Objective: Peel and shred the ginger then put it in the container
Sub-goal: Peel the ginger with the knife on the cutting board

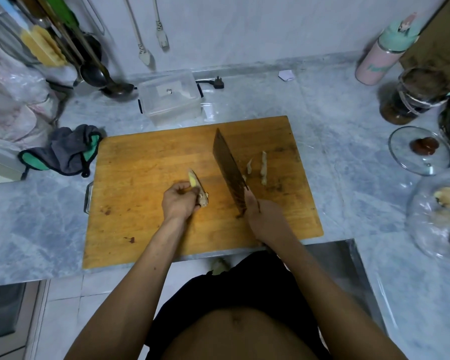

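A piece of ginger (197, 185), partly peeled with yellow flesh showing at its far end, lies in my left hand (178, 202), which grips it over the wooden cutting board (146, 203). My right hand (264, 219) grips the handle of a dark cleaver (227, 167), whose blade points away from me across the board. Two strips of ginger peel (263, 170) lie on the board right of the blade. A clear plastic container (170, 96) with its lid on stands behind the board.
A grey and green cloth (63, 152) lies left of the board. At the right are a glass lid (421, 149), a glass bowl with more ginger pieces (444, 216), a dark jar (416, 97) and a pink bottle (379, 55). Ladles (107, 79) hang at the back left.
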Motion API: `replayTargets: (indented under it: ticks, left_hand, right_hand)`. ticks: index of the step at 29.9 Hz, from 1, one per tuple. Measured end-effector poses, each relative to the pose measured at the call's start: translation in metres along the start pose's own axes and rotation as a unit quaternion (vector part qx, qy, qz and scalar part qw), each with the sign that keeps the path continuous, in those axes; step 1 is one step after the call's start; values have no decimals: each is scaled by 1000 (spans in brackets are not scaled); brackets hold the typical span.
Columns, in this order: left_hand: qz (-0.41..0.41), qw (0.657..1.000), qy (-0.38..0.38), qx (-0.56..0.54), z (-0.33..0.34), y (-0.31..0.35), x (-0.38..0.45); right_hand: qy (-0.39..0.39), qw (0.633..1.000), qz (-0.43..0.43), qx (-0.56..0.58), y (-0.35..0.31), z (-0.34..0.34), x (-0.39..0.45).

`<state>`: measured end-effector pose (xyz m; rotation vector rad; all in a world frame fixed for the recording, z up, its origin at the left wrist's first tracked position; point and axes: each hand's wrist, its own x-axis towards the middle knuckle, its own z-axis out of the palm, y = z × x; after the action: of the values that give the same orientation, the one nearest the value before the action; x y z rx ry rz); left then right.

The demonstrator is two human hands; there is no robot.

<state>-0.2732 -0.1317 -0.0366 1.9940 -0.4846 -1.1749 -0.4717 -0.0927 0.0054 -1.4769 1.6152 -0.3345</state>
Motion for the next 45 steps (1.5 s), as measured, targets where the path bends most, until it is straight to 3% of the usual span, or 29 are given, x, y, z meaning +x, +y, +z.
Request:
replayTargets:
  ticks: [7,9,10,12,14,15,17,19,23,27,29,32,38,45]
  left_hand:
    - [2,999,-37,-14,-6,-2,2]
    - [115,988,-42,92,-17,-4,3]
    - [222,952,-40,206,-25,-3,6]
    - [423,804,-91,407,-41,4,15]
    - [522,659,-163,516,-49,16,27]
    - [536,618,-182,545,-50,21,30]
    - [527,598,-176,578,-50,32,28]
    - [491,641,-121,578,-51,41,17]
    - [285,860,11,424,-53,38,0]
    - [79,976,25,199,-41,19,-1]
    - [8,995,38,89,-35,11,0]
    - [-24,997,64,31,-31,4,1]
    - [-18,995,89,46,-19,-4,13]
    - [48,991,99,78,-16,-1,-9]
  right_hand:
    - [23,999,-10,41,8,-12,1]
    - [8,999,-20,45,5,-10,-3]
    - [0,999,-25,46,4,-9,-5]
    - [-18,998,-34,41,0,-8,-8]
    - [-30,998,-34,32,-3,-6,-8]
    - [-35,999,-33,26,-5,-6,-8]
    - [-41,998,-31,21,-7,-6,-8]
    - [-40,999,-28,17,-8,-8,-7]
    - [-48,998,-31,-4,-14,-6,-2]
    - [-83,996,-40,-11,-29,2,2]
    - [-97,994,-45,-27,-35,8,2]
    - [-105,994,-37,-21,-40,18,2]
    - [-112,993,-38,-11,-51,26,-2]
    - [-133,990,-45,-21,-53,16,-1]
